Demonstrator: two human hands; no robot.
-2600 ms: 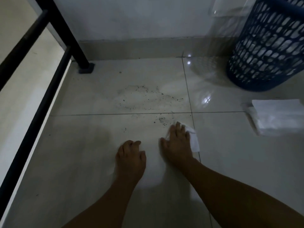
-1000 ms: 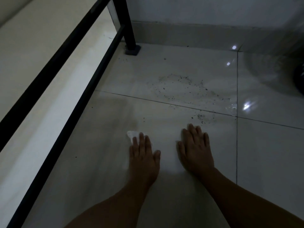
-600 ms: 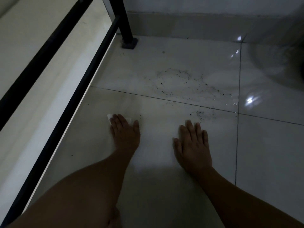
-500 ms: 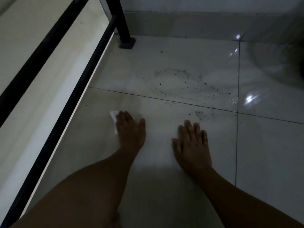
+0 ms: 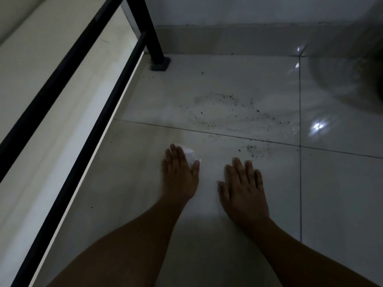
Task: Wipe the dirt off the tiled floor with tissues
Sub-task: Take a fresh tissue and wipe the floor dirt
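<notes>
Presses a white tissue [image 5: 191, 153] against the tiled floor [image 5: 132, 204] with the left hand [image 5: 180, 177], palm down. Lays the left fingers [image 5: 176, 156] straight and close together over the tissue, thumb angled off to the right. Leaves a crumpled white edge showing past the fingertips and in the gap toward the thumb.

Plants the right hand [image 5: 244, 189] flat on the same tile, just beside the left, palm down on bare tile. Sets the right fingers [image 5: 247, 170] straight and slightly spread.

Notes dirt [image 5: 223, 112] as a loose ring of dark specks on the next tile farther out, across the grout line [image 5: 186, 129], apart from both hands. Notes a smaller patch of specks [image 5: 256, 149] on the near tile, ahead of the right fingertips, not touched.

Notes a black railing [image 5: 83, 125] along the left edge of the floor, its post foot [image 5: 160, 65] standing in the far corner near the skirting [image 5: 228, 40]. Records a bright light reflection [image 5: 318, 126] on the glossy tile to the right. Cannot tell what the dark blur at the far right edge is.
</notes>
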